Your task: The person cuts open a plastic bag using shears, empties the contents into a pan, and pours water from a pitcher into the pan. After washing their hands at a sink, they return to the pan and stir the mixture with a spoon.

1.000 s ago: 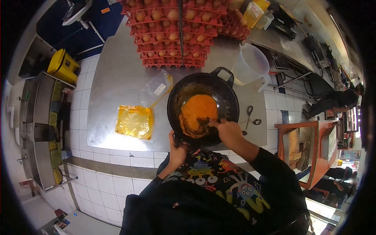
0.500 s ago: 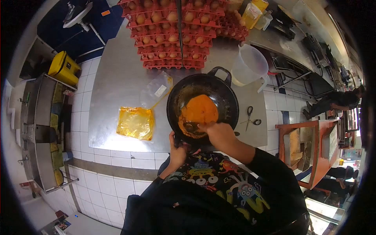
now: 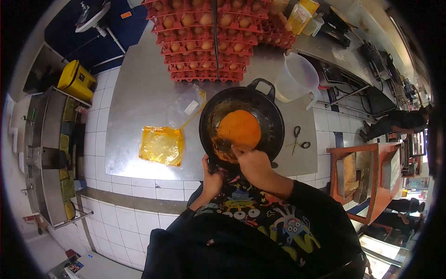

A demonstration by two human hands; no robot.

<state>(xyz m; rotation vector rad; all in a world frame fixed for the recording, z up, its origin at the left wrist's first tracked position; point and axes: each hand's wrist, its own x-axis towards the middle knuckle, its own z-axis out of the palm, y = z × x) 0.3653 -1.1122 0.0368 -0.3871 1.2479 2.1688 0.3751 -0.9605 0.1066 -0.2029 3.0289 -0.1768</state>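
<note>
A black wok (image 3: 273,109) stands on the steel table, with a pool of thick orange sauce (image 3: 240,128) in it. My left hand (image 3: 212,180) is closed around the wok's near handle. My right hand (image 3: 254,163) reaches over the near rim, its fingers closed on a spoon-like utensil (image 3: 226,141) that dips into the sauce's near-left edge; the hand and blur hide most of it. Left of the wok lie a flat, orange-smeared plastic bag (image 3: 161,146) and a clear labelled bag (image 3: 188,108). Black-handled scissors (image 3: 297,139) rest to the right.
Red trays of eggs (image 3: 204,44) are stacked high behind the wok. A translucent plastic jug (image 3: 297,76) stands at the back right. The steel table (image 3: 125,104) ends just in front of me. Another person (image 3: 404,122) stands far right, near an orange table (image 3: 367,181).
My right hand has shifted slightly left and toward me, drawing the utensil along the wok's near-left side. The sauce's edge there has changed shape. My left hand keeps its grip.
</note>
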